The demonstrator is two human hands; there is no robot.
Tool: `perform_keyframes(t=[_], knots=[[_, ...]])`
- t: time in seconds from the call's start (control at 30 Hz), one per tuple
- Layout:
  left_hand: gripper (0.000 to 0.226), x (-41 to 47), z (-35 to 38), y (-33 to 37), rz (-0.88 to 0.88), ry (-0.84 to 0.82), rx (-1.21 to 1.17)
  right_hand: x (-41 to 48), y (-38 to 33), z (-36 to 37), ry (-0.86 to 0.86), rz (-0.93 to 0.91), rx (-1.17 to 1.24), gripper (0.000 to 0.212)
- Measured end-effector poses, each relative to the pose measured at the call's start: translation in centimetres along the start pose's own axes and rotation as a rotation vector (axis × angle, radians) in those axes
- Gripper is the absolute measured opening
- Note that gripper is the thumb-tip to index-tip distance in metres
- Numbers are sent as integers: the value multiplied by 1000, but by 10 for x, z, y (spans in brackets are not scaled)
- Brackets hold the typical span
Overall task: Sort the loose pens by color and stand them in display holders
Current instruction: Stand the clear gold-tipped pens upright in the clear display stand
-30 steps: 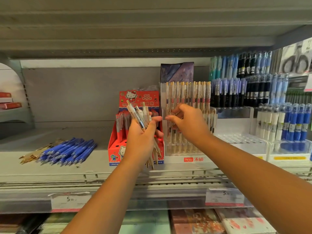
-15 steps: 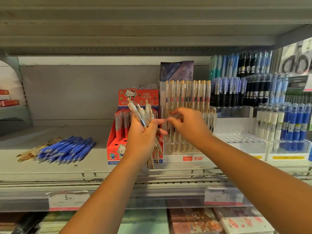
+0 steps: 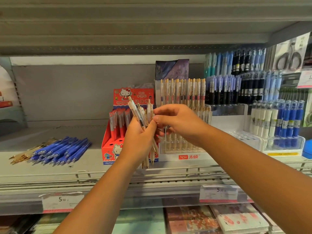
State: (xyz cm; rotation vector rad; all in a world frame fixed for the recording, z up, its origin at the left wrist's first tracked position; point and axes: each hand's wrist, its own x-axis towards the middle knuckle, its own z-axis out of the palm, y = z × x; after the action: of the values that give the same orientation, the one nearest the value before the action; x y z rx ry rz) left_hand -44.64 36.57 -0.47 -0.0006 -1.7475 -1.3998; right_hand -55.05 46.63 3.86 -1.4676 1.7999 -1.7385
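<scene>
1. Far to the left of the left hand [image 3: 138, 141], loose blue pens [image 3: 62, 151] lie flat on the shelf [image 3: 84, 174]. Their long axes slant from upper right to lower left. A few gold pens [image 3: 23, 155] lie just beside them, farther left. None of these stands in a holder yet.
2. Just left of and behind that hand is a red box [image 3: 108, 149] holding red pens [image 3: 118, 125] upright. Open holes show along its front row.
3. The left hand is wrapped round a bundle of clear pens [image 3: 140, 114]. The bundle's long axis is near upright, with the tops leaning left. The clickers fan out above the fist and the gold tips poke out below it.
4. The right hand [image 3: 182, 125] meets the bundle on its upper right side. Its thumb and forefinger are drawn close together at one pen's top, and the other fingers are curled. Whether the pen is actually pinched cannot be told. This hand is the nearer one to the holder.
5. Behind and below the right hand stands the clear holder [image 3: 187, 157]. It carries rows of matching clear-and-gold pens, upright and tips down. The next move likely turns on this: a pen pulled up along its axis out of the bundle goes a short way right and down, tip first. The free holes are hidden behind the hand.
</scene>
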Motion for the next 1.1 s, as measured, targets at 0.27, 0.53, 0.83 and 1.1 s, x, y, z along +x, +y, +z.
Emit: perform_keyframes(t=[0.27,0.53,0.83,1.1], knots=[[22,0,3,-2,6,-107,110,-4,6,-18,-23,67,61,10],[15,4,1,-9,-53,-12,137,2,2,-29,247,-51,17,9],[22,5,-1,-8,-46,37,183,8,1,-39,389,-231,-184,19],[8,7,-2,-9,-61,63,88,17,13,-35,390,-178,-284,22]])
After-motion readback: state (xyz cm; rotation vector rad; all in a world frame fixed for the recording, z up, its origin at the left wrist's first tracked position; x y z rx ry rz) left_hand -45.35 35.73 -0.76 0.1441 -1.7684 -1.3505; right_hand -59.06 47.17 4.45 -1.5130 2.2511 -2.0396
